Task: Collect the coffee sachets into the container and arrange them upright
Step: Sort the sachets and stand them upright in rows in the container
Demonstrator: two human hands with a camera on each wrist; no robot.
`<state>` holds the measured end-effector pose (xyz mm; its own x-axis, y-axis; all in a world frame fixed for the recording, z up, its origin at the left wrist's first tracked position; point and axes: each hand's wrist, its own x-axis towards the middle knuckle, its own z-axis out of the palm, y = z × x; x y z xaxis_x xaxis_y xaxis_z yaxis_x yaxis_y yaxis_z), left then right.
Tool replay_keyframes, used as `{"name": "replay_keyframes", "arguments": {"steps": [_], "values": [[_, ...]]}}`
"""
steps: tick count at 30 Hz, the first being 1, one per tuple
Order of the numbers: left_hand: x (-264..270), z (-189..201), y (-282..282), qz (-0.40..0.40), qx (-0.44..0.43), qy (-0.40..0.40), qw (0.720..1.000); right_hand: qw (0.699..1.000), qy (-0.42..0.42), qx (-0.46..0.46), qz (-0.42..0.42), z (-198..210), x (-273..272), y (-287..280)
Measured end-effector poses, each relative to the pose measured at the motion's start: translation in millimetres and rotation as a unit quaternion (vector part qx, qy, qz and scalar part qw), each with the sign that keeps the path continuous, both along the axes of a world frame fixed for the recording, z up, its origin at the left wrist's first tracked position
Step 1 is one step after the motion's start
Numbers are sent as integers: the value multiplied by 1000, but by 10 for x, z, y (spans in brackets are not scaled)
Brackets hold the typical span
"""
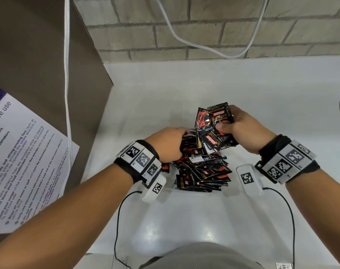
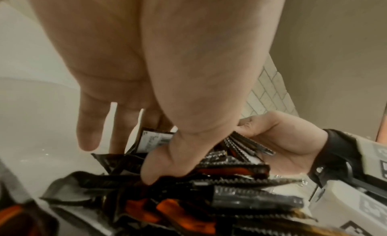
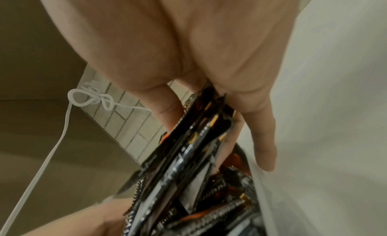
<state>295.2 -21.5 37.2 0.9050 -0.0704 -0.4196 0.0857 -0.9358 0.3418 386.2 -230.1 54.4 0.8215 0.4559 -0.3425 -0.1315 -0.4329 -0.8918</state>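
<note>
A fanned bunch of sachets (image 1: 215, 127) was pinched between the thumb and fingers of the right hand (image 1: 241, 129); "KOPIKO SUPREMO" could be read on the black, red and gold packs. Just left of the bunch, the left hand (image 1: 168, 144) was pressed down into the pile (image 1: 202, 171), its fingers hidden among the packs, so its hold could not be told. Far left of the pile, a notice (image 1: 23, 158) with "microwave use" partly legible was seen.

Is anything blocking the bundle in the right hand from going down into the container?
Yes. The right hand grips a bundle of black foil coffee sachets just above the clear container, which is packed with loosely piled sachets. The left hand also reaches into that pile, leaving no visible open slot.
</note>
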Motion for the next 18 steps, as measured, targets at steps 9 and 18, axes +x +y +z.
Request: {"name": "replay_keyframes", "arguments": {"steps": [9,18], "values": [[-146,61,303,32,59,35,997,1000,-3,-15,18,-5,2,83],[-12,-72,74,-12,58,8,998,1000,0,-23,20,5,-22,95]]}}
